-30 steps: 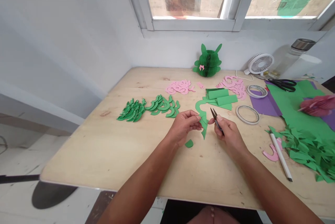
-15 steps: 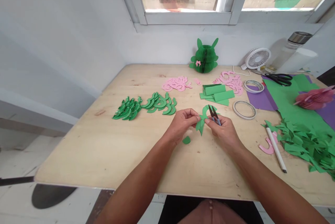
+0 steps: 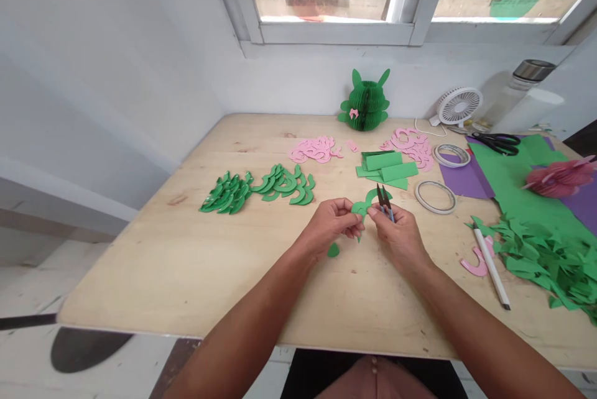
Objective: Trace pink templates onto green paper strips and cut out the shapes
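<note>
Between my two hands is a green paper cutout [image 3: 360, 207] with a curved upper part. My left hand [image 3: 336, 220] pinches its left side with closed fingers. My right hand [image 3: 395, 228] grips the cutout's right side and also holds small scissors [image 3: 384, 199], their dark blades pointing up and away from me. The handles are mostly hidden in the palm. A small green paper scrap [image 3: 333, 250] lies on the table just below my left hand. Left of my hands are curved green cutouts [image 3: 284, 184] and a pile of folded green pieces [image 3: 228, 192].
Behind my hands lie green paper strips [image 3: 387, 166], pink cutouts [image 3: 313, 149] and a green honeycomb paper figure [image 3: 367, 105]. To the right are tape rolls [image 3: 435, 197], a white pen [image 3: 492, 267], green scraps [image 3: 550, 262], black scissors [image 3: 497, 142] and a white fan [image 3: 459, 105].
My left fingers have shifted down and right over the green cutout, covering more of its lower part. The cutout has turned slightly. My right hand still holds the scissors.
</note>
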`<state>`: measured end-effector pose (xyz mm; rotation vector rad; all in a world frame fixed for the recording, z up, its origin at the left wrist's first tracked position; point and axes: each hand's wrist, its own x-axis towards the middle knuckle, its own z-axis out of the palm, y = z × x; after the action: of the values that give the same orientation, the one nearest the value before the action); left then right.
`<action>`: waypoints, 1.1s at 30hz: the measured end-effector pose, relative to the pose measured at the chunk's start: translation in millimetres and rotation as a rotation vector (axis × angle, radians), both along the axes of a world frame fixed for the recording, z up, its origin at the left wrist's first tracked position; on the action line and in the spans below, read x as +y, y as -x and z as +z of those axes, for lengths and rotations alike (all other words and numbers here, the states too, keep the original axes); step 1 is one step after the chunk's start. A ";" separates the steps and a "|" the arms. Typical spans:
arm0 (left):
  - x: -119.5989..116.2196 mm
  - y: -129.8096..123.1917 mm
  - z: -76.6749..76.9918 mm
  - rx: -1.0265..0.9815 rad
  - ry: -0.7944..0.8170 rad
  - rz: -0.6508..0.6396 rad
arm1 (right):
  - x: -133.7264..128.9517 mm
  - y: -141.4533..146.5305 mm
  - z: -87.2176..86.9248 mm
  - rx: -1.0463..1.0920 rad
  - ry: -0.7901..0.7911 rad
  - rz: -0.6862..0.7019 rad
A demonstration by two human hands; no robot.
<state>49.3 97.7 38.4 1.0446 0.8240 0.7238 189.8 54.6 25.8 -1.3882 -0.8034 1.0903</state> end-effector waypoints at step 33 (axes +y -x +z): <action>4.4 6.4 11.6 -0.062 0.037 0.225 | -4.6 1.7 0.4 -0.141 0.107 0.300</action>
<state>42.9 102.2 50.0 0.9009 0.9067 0.9233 188.1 50.0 26.3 -1.4778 -1.0952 1.2900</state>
